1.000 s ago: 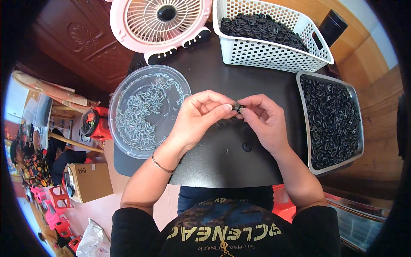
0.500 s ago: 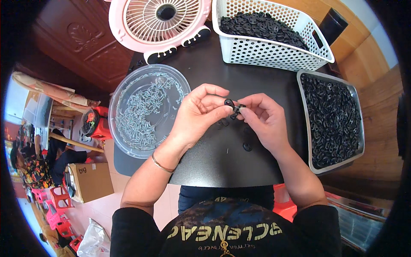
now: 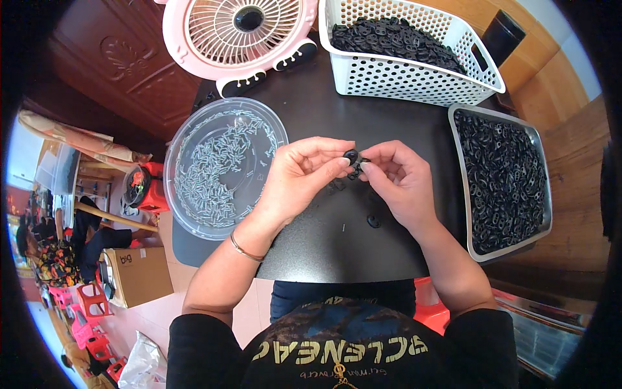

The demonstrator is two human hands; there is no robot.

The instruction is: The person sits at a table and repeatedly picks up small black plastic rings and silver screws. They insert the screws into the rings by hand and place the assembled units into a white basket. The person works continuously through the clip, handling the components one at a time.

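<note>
Both hands meet over the middle of the dark table (image 3: pixel 311 253). My left hand (image 3: pixel 308 170) pinches a small black plastic piece (image 3: pixel 351 155) between thumb and fingers. Close against it, my right hand (image 3: pixel 398 178) is closed at the fingertips on a small black part whose shape is mostly covered. A few more black pieces (image 3: pixel 335 187) lie on the table below the hands. One loose black oval piece (image 3: pixel 373 221) and a tiny silvery pin (image 3: pixel 343 227) rest nearer to me.
At left stands a clear round tub (image 3: pixel 170 175) of small silvery pins. A metal tray (image 3: pixel 462 175) of black oval pieces is at right. Behind are a white perforated basket (image 3: pixel 402 87) of black pieces, a pink fan (image 3: pixel 178 39) and a black cylinder (image 3: pixel 502 37).
My left fingers have closed further over the black piece, the index finger coming down toward the thumb. The right hand has hardly moved.
</note>
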